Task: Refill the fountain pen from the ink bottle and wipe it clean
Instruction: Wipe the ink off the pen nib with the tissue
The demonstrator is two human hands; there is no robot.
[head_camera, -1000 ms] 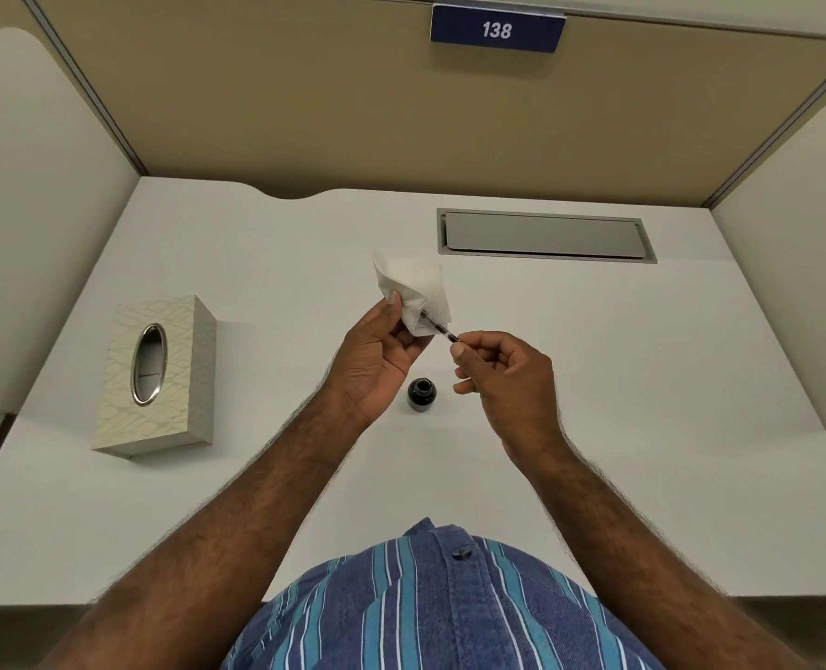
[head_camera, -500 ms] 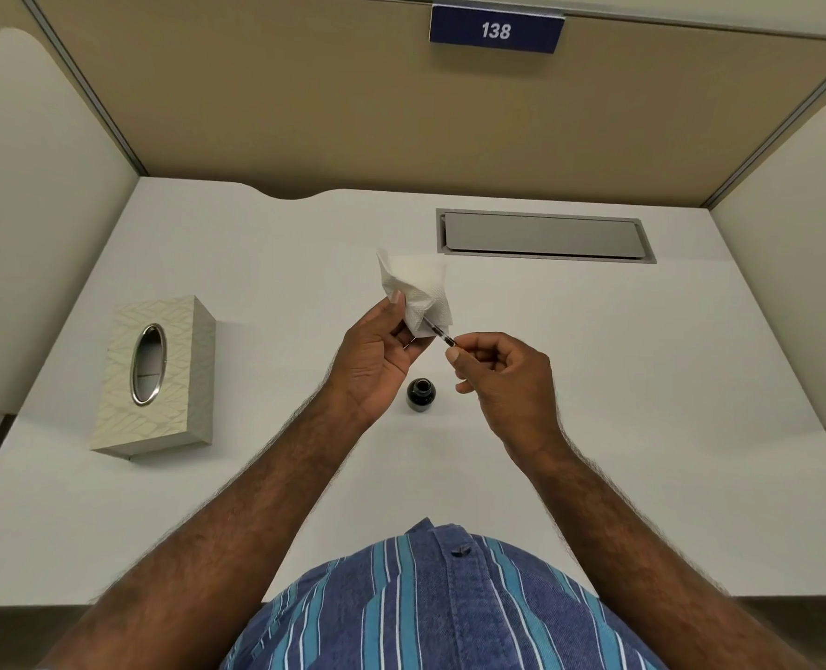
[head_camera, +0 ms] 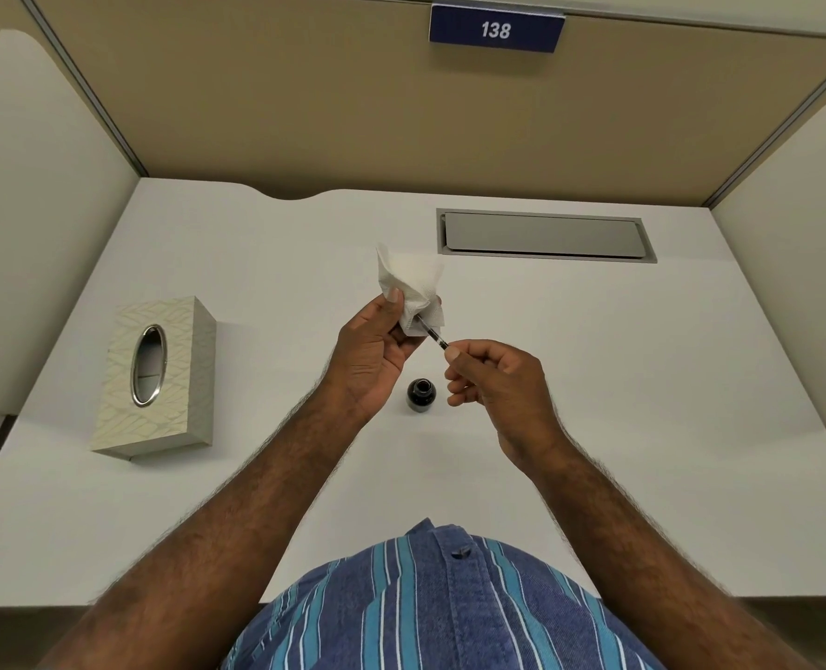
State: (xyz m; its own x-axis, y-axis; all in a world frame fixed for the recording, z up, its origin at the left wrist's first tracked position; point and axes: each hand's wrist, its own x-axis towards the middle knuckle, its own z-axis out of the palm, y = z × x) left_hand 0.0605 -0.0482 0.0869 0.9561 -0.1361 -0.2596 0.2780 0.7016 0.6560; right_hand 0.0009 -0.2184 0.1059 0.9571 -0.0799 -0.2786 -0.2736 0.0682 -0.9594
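While left hand [head_camera: 377,345] pinches crumpled white tissue [head_camera: 413,292] around the slim black fountain pen [head_camera: 434,335] tip, right hand [head_camera: 493,379] grips its barrel: wiping step, next likely rotating for residue.

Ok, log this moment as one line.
phase: wiping | left hand: tissue around pen tip | right hand: holds pen | ink bottle: on desk

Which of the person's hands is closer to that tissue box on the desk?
Left. The left hand, holding the tissue, is on the side of the tissue box, apart from it. The right hand, holding the pen, is farther away, beyond the ink bottle.
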